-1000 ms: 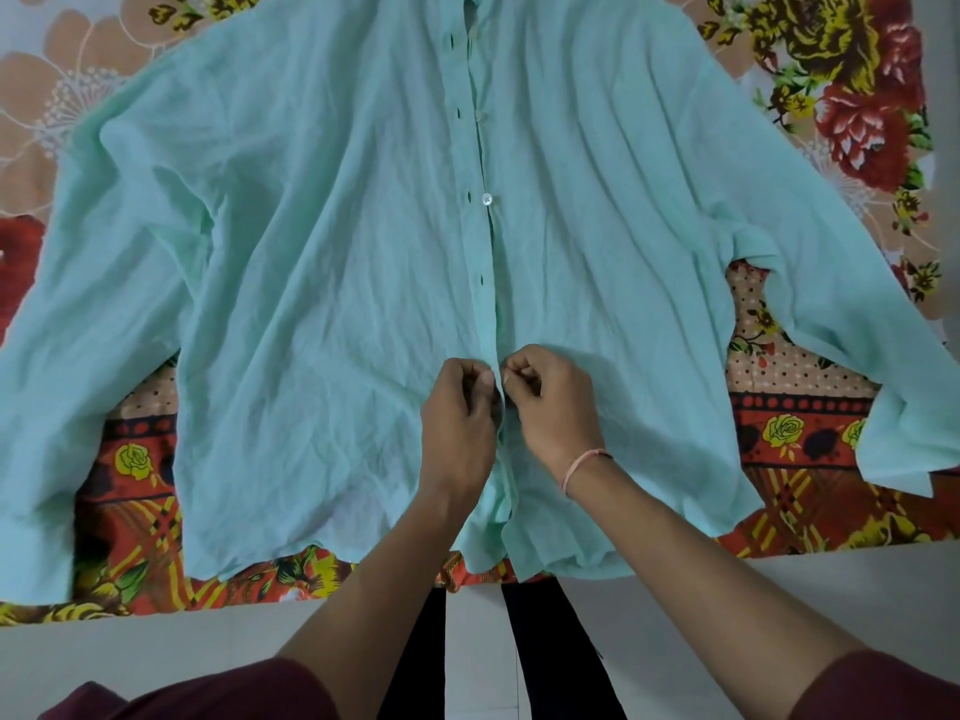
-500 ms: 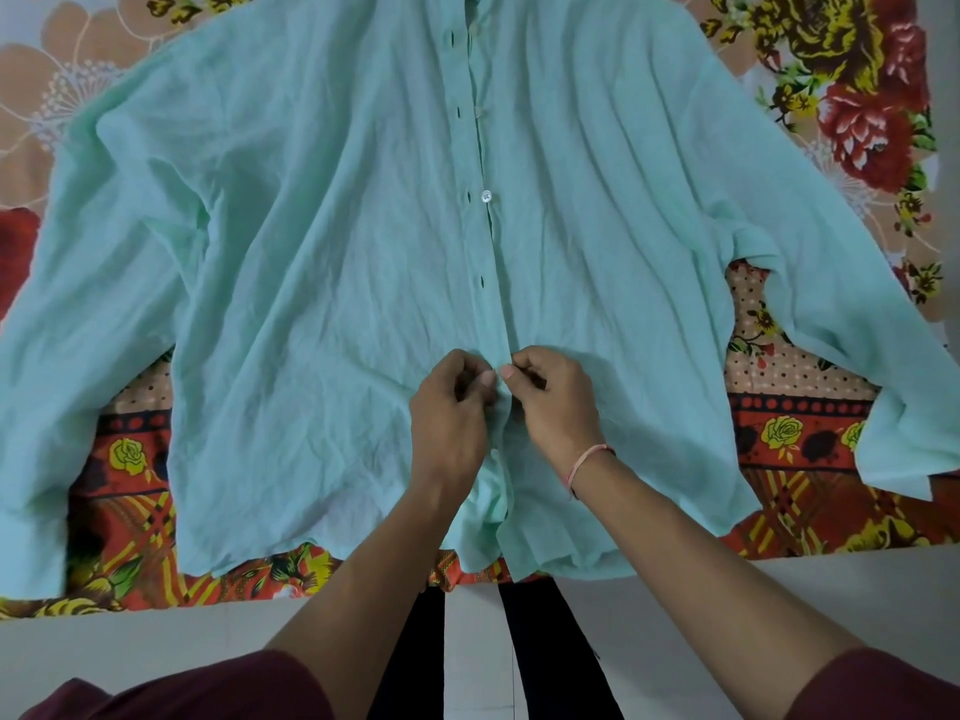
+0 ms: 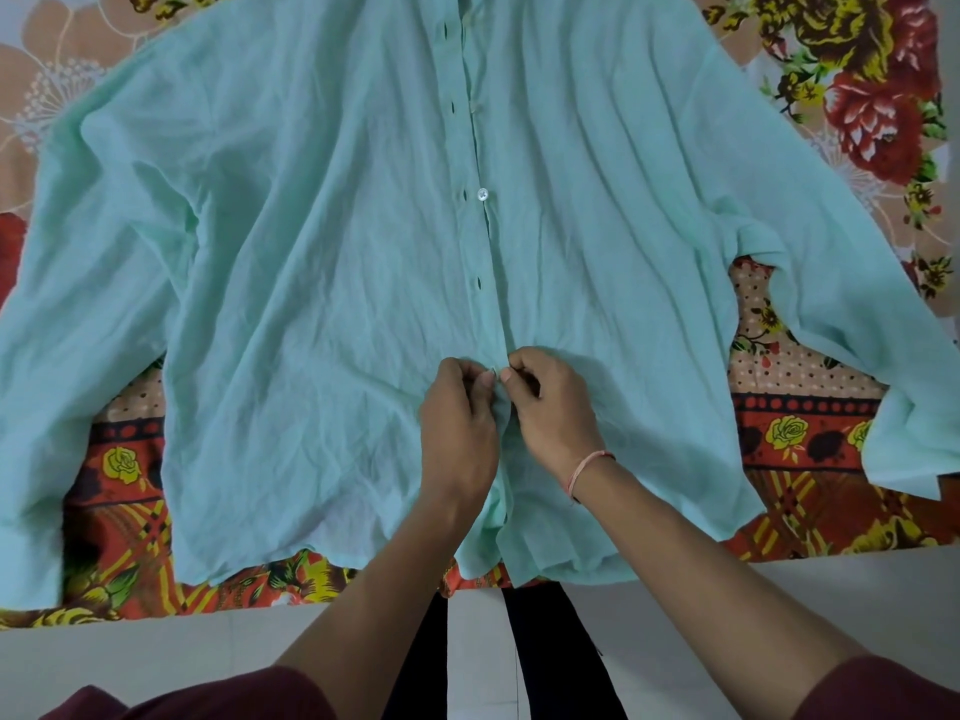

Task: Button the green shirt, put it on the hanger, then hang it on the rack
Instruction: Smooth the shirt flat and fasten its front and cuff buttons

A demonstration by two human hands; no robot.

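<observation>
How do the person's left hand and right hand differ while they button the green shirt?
The right hand has a pink thread band at its wrist; the left hand has a bare wrist. The left hand pinches the buttonhole side of the green shirt; the right hand pinches the button side. Both have curled fingers and meet at the front opening, low on the shirt.

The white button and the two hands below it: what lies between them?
Head view: between the white button and the left hand and right hand, just the placket of the green shirt, with one empty buttonhole.
</observation>
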